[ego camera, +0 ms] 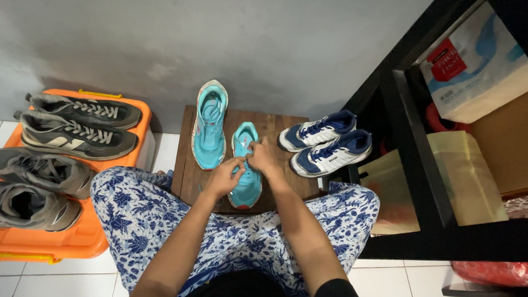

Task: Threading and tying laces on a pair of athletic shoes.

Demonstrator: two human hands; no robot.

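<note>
Two turquoise running shoes sit on a small dark wooden stool [186, 163] in front of my knees. The left turquoise shoe [210, 125] lies untouched, toe toward the wall. Both hands work on the right turquoise shoe [246, 186]. My left hand [224, 175] pinches its laces from the left, and my right hand [264, 157] pinches them from the right, fingers closed over the shoe's tongue area.
A pair of blue and white sneakers [326, 142] rests on the stool's right side. An orange plastic box lid [73, 241] on the left carries two pairs of grey shoes [78, 125]. A black shelf unit [417, 167] with boxes and bags stands to the right. Grey wall ahead.
</note>
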